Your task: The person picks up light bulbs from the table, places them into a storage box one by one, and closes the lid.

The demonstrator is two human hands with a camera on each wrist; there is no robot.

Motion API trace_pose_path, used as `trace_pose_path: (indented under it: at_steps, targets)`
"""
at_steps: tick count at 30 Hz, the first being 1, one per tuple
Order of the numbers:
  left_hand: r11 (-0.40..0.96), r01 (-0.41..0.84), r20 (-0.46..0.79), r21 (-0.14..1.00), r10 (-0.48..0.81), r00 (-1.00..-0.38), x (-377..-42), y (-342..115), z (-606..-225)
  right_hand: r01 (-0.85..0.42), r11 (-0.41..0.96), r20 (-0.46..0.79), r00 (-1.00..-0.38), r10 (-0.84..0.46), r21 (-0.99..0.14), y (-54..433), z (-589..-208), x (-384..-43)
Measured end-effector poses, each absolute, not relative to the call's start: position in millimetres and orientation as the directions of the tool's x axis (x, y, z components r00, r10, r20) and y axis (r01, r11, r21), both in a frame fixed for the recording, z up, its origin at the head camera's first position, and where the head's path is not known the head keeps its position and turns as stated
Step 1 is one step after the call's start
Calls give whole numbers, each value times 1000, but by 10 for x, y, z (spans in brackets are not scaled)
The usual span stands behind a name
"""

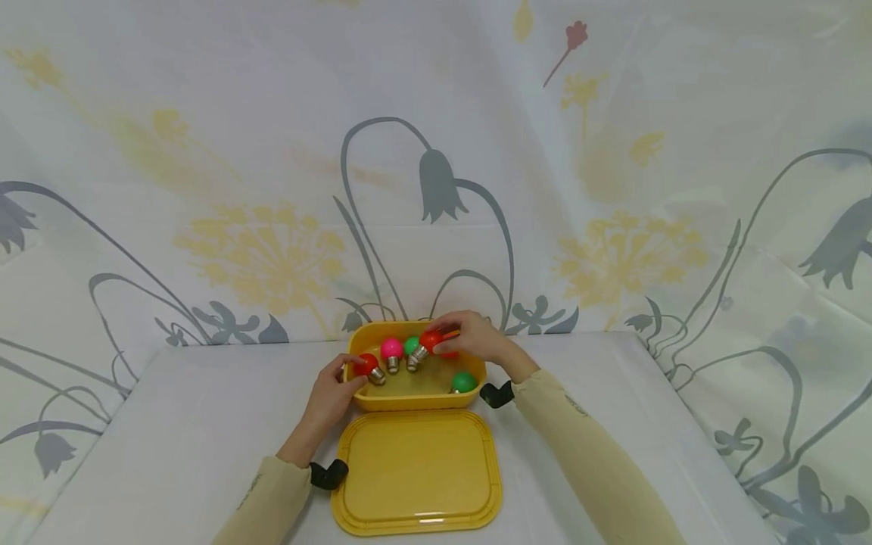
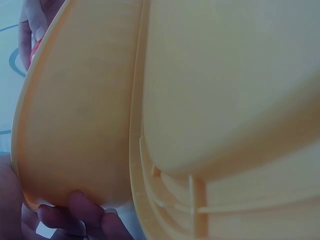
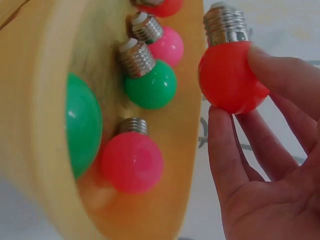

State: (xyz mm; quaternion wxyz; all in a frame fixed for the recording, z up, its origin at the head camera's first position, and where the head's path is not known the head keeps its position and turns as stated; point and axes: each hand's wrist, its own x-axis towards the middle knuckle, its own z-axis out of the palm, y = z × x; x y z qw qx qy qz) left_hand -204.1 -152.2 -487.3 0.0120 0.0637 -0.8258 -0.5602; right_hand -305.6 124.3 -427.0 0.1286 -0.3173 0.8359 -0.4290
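Observation:
My right hand (image 1: 477, 338) pinches a red light bulb (image 3: 231, 77) by its round globe, its metal screw base pointing up in the right wrist view. In the head view this bulb is over the back of a yellow box (image 1: 409, 403). At the box's left end, my left hand (image 1: 331, 395) grips the wall and rim, its fingers (image 2: 85, 207) bent against the plastic. Beside those fingertips, inside the box, lies another red bulb (image 1: 366, 364). Also inside are pink bulbs (image 3: 133, 162) and green bulbs (image 3: 151, 86).
A flat yellow lid (image 1: 417, 473) lies on the white-covered table (image 1: 204, 424), directly in front of the box. Behind the table hangs a white cloth (image 1: 286, 151) printed with grey and yellow flowers.

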Motion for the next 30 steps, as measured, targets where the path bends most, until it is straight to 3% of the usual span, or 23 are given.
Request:
trace_pose_path:
  at_steps: [9,23,30]
  targets:
    - [350,-94,-53,932,-124,-991,-2047,-1511,-4882,-370,386,21,-744,-668,-845,1118,-4320,-3089]
    - [355,-86,-42,931,-128,-991,-2032,-1509,-4872,-362,443,-46,-730,-682,-820,958,-4311,-3135]
    - [358,-91,-45,929,-136,-990,-2041,-1514,-4881,-369,440,-72,-694,-717,-819,876,-4294,-3170]
